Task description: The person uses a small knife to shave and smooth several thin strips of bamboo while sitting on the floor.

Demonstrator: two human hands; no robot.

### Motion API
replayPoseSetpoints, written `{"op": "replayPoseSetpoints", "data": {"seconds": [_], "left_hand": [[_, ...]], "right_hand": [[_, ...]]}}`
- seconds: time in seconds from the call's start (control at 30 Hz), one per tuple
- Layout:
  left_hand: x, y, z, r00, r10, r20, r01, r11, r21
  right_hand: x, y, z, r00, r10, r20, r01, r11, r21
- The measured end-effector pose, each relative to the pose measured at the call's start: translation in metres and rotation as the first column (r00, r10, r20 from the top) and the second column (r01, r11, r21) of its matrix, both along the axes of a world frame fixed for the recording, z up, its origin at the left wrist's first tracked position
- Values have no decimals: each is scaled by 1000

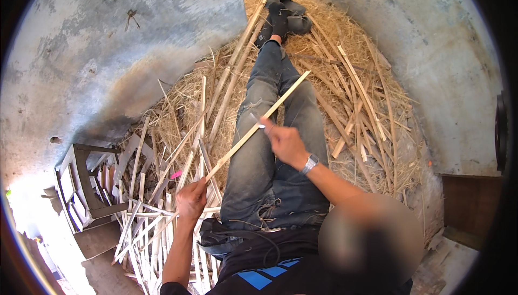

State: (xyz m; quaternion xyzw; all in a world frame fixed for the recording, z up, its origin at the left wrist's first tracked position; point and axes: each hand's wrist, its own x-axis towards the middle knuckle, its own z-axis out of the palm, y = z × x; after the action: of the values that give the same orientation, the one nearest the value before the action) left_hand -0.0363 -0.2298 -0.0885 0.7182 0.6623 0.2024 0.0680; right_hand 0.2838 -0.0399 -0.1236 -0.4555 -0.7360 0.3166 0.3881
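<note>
A long, pale bamboo strip [238, 145] lies slantwise above my thighs, its far end over the right leg. My left hand [191, 200] is closed around its near end. Farther up the strip, my right hand [287, 145] is closed, thumb and fingers against the strip. A thin grey knife blade [254, 117] pokes out past these fingertips and crosses the strip; its handle is hidden in the hand. A small white patch shows at the fingertips, too small to make out. On the right wrist is a silver watch [311, 164].
My outstretched legs [305, 117] rest on straw. Several split bamboo strips [359, 92] lie to the right, more strips [229, 87] to the left. A dark-framed box-like stand [89, 181] stands at lower left. Grey walls [156, 19] rise on both sides.
</note>
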Motion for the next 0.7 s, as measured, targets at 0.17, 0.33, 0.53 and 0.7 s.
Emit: {"op": "replayPoseSetpoints", "data": {"seconds": [0.17, 0.33, 0.53, 0.7], "left_hand": [[8, 2, 2, 996, 12, -88, -8, 998, 54], [11, 2, -1, 993, 27, -115, -23, 999, 30], [22, 4, 3, 998, 64, 16, -63, 997, -33], [39, 31, 8, 985, 103, 136, -85, 988, -130]], "right_hand": [[24, 61, 7, 926, -352, 139, 373, 913, -168], [-14, -20, 0, 994, 96, 48, -95, 995, -24], [11, 41, -3, 965, -263, 3, 261, 960, -103], [-17, -13, -1, 990, 128, 58, -126, 991, -42]]}}
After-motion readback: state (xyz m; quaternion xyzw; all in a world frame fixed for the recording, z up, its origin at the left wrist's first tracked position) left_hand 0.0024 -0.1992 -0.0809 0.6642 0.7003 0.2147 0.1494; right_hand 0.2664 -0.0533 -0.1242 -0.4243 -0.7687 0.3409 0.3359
